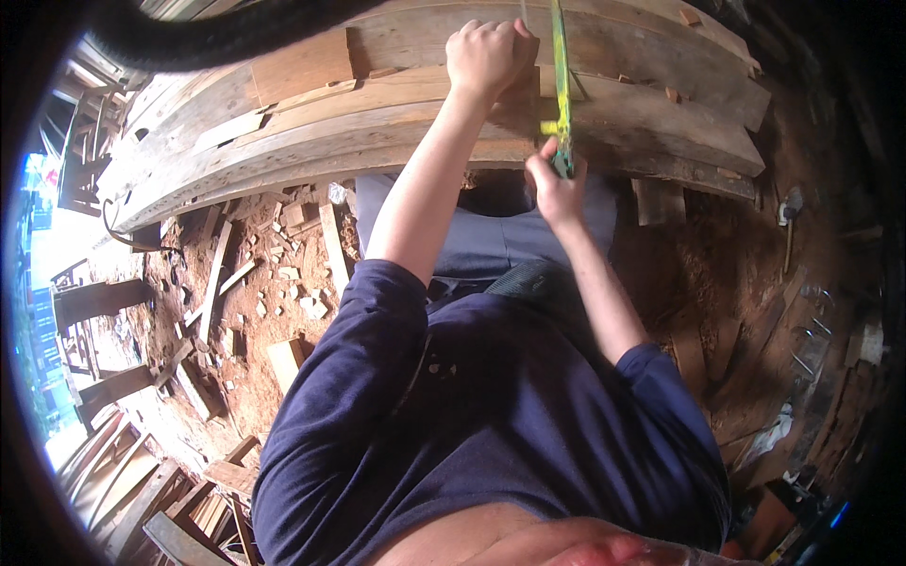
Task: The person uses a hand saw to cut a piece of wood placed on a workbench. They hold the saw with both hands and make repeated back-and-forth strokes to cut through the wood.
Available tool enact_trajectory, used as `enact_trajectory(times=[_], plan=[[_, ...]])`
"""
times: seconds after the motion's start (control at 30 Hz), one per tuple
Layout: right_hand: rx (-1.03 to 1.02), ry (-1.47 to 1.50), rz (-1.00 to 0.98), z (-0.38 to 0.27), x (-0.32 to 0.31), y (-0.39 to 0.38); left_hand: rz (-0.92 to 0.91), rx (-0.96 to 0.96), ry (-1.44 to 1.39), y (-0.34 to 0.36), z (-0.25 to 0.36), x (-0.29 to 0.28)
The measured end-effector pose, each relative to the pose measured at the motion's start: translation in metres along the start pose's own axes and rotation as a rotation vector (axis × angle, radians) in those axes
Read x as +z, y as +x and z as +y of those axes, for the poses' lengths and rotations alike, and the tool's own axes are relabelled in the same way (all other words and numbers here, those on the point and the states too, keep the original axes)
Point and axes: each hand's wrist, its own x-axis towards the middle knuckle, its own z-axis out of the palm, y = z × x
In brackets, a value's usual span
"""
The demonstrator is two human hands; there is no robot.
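My right hand (561, 193) is closed around the grip of a hacksaw (563, 80) with a yellow-green frame. The saw points away from me over the workbench, and its thin blade runs faintly along the frame's left side. To its left, my left hand (487, 58) is clenched at the far end of a short wooden board (517, 108), pressing it against the bench. The board's right edge lies beside the blade. My left palm and fingertips are partly hidden, and I cannot tell how deep the blade sits in the wood.
The workbench of long weathered planks (406, 113) spans in front of me, with a flat wood piece (302, 68) and small offcuts on it. Sawdust and wood scraps (283, 255) cover the floor at left. A dark, blurred curved thing (226, 42) crosses the upper left.
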Motion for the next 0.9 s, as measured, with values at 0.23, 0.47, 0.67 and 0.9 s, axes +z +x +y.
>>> enact_trajectory(times=[0.23,0.47,0.67,0.9], plan=[[-0.026,0.051,-0.013,-0.024,-0.02,-0.034,0.037,-0.008,-0.017,0.0,0.003,0.0],[0.03,0.185,-0.014,-0.068,-0.003,0.009,0.163,0.087,-0.071,-0.004,0.005,-0.013],[0.107,0.291,-0.034,-0.05,0.007,0.036,0.159,0.096,-0.041,-0.007,0.005,-0.014],[0.162,0.292,-0.04,-0.023,-0.007,0.008,0.046,0.047,0.007,0.002,0.0,-0.007]])
